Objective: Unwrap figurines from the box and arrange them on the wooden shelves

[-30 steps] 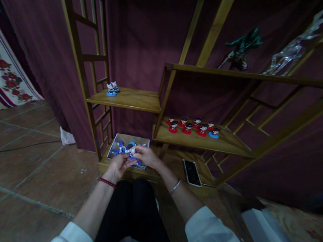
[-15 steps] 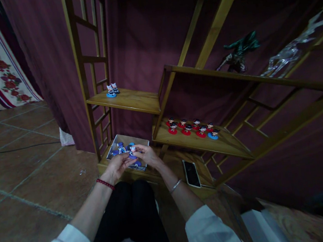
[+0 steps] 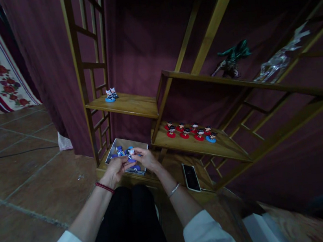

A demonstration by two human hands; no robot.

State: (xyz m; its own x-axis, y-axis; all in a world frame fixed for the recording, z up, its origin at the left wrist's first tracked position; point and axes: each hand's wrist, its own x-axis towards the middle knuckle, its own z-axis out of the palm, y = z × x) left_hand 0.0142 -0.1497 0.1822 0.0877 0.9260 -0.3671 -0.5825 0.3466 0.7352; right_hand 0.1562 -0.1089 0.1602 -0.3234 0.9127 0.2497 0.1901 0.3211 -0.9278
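Between my two hands is a small white figurine (image 3: 130,152) on a purple base, held above the open box. My left hand (image 3: 118,169) is closed on its base from the left. With pinched fingers, my right hand (image 3: 145,157) grips the figurine from the right. Below them the shallow white box (image 3: 141,141) holds several more purple and blue figurines (image 3: 119,150), partly hidden by my hands. Two white-and-black figurines (image 3: 110,94) stand at the left end of the upper wooden shelf (image 3: 132,104), the front one on a blue base.
Several figurines (image 3: 185,133), mostly on red bases, stand on the right shelf (image 3: 224,146). A phone (image 3: 190,177) lies on the lowest board. Higher up are a green-and-brown statue (image 3: 232,60) and a clear statue (image 3: 280,59). Wooden posts (image 3: 76,68) frame the shelves.
The view has shifted slightly, so the shelves sit a little lower and further left. Both hands stay on the figurine, with the left fingers drawn in closer around its base.
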